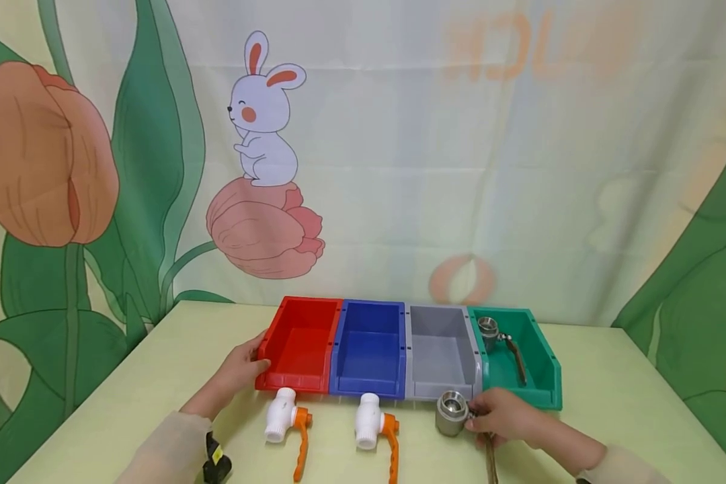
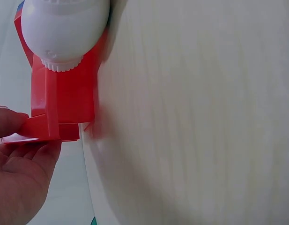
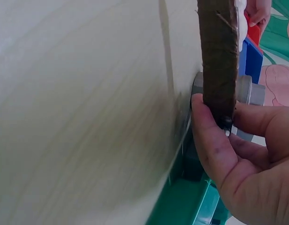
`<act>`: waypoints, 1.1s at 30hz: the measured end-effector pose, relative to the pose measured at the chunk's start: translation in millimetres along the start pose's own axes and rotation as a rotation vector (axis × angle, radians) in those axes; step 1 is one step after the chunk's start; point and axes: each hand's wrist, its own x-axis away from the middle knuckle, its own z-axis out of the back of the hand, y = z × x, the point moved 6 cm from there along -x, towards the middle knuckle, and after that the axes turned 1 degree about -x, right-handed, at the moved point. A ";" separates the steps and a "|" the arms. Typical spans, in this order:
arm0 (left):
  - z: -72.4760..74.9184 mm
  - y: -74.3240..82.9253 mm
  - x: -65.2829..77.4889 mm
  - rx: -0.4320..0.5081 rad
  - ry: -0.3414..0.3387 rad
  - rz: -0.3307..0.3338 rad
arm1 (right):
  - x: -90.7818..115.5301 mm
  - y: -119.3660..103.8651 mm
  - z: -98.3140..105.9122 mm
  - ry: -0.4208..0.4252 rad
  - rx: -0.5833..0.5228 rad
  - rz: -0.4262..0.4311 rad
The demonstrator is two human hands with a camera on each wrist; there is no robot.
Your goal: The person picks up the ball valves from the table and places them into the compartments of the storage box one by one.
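My left hand [image 1: 242, 366] pinches the left wall of the red bin [image 1: 296, 343], thumb on one side and fingers on the other in the left wrist view. With my right hand [image 1: 508, 417] I hold a metal ball valve [image 1: 452, 413] near the base of its brown lever handle [image 3: 219, 56], in front of the grey bin [image 1: 438, 349]. A second metal valve [image 1: 488, 333] lies in the green bin [image 1: 544, 363]. Two white plastic ball valves with orange handles stand on the table, one white valve [image 1: 280, 415] before the red bin, the other white valve [image 1: 369, 421] before the blue bin.
The blue bin [image 1: 372, 349] sits between the red and grey bins, all joined in one row on the pale table [image 1: 605, 376]. Behind them hangs a curtain [image 1: 387, 168] printed with a rabbit and tulips.
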 end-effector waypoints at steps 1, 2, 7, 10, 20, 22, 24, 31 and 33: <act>0.4 0.4 -0.4 0.000 0.001 0.000 | 0.6 -1.8 0.3 0.005 0.012 0.011; 0.7 0.8 -0.8 -0.002 0.002 -0.001 | 1.1 -3.5 0.6 0.010 0.023 0.020; 1.7 2.1 -2.5 -0.006 0.002 0.002 | 2.1 -9.8 3.1 0.051 0.092 0.061; 1.3 2.7 -4.0 -0.001 -0.001 0.003 | 1.3 -10.6 4.8 0.072 0.120 0.079; -0.3 1.5 -2.2 -0.008 -0.002 0.011 | 6.4 -12.6 4.1 0.066 0.113 0.102; -0.5 1.4 -2.0 -0.008 -0.002 0.006 | 8.2 -14.5 4.5 0.055 0.108 0.115; -0.5 1.3 -1.7 -0.011 -0.001 0.004 | 9.8 -16.3 5.9 0.047 0.099 0.120; -0.7 0.5 -0.6 -0.014 -0.006 0.009 | 14.9 -20.3 10.4 0.038 0.067 0.087; -0.7 0.4 -0.6 -0.014 -0.006 0.013 | 16.1 -20.4 11.8 0.034 0.063 0.081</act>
